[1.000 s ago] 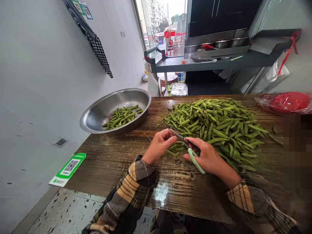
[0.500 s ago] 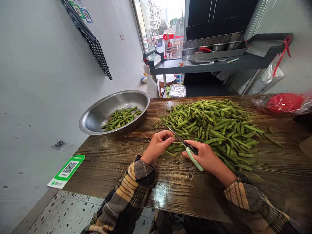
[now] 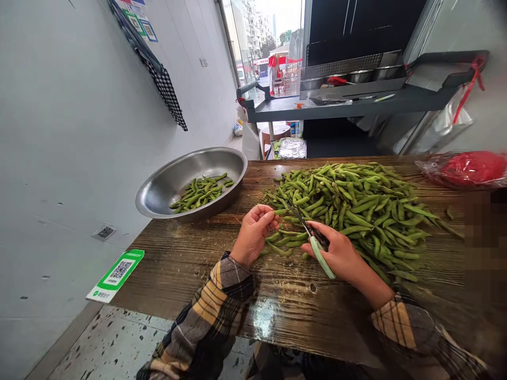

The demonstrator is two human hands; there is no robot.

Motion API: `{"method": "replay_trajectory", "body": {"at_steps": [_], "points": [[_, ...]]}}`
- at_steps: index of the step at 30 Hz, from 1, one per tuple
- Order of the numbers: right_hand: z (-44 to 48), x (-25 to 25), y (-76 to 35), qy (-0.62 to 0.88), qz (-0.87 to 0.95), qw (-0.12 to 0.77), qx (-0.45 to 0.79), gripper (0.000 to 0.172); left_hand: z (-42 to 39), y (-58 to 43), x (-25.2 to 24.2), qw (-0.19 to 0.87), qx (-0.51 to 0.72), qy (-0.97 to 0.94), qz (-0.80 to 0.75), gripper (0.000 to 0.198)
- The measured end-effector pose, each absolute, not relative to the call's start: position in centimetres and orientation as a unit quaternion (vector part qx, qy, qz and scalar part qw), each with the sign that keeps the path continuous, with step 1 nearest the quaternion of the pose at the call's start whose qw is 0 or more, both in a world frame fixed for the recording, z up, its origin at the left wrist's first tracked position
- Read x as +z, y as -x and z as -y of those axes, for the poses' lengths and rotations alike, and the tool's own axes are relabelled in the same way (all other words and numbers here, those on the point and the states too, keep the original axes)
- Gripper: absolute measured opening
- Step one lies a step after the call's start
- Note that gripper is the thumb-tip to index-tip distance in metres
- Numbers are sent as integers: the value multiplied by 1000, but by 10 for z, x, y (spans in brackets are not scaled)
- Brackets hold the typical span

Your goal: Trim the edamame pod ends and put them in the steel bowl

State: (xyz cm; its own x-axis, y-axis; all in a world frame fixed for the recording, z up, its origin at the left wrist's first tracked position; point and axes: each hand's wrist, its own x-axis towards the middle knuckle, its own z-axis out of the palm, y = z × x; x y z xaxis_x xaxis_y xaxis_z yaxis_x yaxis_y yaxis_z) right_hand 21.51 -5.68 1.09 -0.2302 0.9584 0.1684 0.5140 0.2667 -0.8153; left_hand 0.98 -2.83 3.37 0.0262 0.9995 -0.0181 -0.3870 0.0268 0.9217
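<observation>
My left hand (image 3: 255, 232) pinches a green soybean pod (image 3: 282, 211) between thumb and fingers, its tip pointing right. Wrapped round a pair of scissors (image 3: 321, 257) with pale green handles is my right hand (image 3: 336, 256). The scissor blades reach up and left, close to the pod's free end; whether they touch it I cannot tell. A large heap of soybean pods (image 3: 356, 206) lies just beyond and to the right of both hands. On the left of the table stands a wide steel basin (image 3: 158, 198) with some pods inside.
The wooden table (image 3: 178, 279) carries a green and white QR code card (image 3: 115, 274) at its left edge. A red item in clear plastic (image 3: 475, 168) lies at the back right. Behind the table is a grey cart (image 3: 285, 113) with metal containers.
The pod now shows between my left fingers, where the blades were close before. My scissors have shifted slightly right. The whole view has moved a little.
</observation>
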Motion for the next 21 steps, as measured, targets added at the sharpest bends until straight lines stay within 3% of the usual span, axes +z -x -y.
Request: {"method": "replay_trajectory", "body": {"at_steps": [21], "points": [[58,2,-209,490,753,319,300,55,36,-24,27,651,515,-425,-361,25]]}}
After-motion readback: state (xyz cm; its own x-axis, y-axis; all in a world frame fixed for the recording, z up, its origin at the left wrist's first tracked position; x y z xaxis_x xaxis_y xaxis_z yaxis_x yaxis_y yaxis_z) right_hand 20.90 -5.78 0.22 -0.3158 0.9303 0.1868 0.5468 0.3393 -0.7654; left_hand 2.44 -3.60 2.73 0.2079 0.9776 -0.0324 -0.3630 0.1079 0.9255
